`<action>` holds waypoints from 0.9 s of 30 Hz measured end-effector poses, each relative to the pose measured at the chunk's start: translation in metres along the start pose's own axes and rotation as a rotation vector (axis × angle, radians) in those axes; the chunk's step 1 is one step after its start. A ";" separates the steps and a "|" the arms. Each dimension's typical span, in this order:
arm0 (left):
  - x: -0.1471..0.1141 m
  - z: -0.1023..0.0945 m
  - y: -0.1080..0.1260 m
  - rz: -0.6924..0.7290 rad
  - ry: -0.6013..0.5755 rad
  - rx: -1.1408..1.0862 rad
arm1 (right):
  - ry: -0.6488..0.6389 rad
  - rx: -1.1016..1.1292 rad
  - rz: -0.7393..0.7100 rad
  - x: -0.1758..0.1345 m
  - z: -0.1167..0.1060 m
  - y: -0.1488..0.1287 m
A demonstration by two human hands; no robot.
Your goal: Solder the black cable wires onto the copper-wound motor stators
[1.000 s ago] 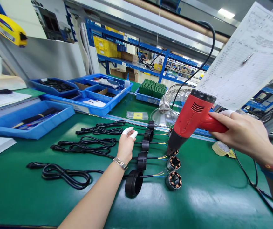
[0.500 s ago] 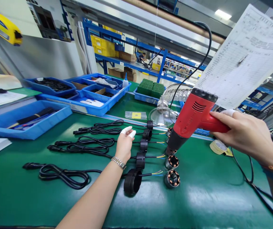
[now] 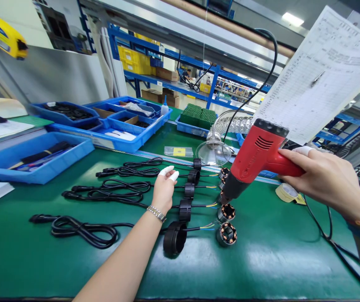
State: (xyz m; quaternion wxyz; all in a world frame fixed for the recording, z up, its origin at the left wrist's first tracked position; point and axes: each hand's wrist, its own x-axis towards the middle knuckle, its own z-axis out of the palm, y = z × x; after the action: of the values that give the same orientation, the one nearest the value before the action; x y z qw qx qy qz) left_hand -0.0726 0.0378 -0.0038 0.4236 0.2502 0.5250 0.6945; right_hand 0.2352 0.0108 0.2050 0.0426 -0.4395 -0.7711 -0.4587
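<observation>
Head cam: red heat gun (image 3: 255, 151), blk nozzle (image 3: 234, 186).

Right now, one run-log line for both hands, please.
right hand: holds red heat gun, nozzle down near copper-wound cores | left hand: near black cables, grip unclear | green bench: black rings in a row

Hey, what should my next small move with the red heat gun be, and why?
I'd probably ease the heat gun slightly toward you, to the coloured wires beside the nearest stator. Your right hand has it by the handle, and its nozzle points down just beyond the second-nearest stator, leaving those wires outside its aim.
</observation>
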 end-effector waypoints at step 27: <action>0.001 -0.001 0.000 0.001 -0.002 -0.006 | 0.046 -0.006 0.000 0.006 -0.007 -0.015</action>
State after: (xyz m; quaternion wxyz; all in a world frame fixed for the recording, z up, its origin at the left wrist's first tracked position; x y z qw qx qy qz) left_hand -0.0741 0.0383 -0.0040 0.4245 0.2499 0.5222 0.6962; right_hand 0.2183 0.0065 0.2023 0.0590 -0.4289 -0.7684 -0.4713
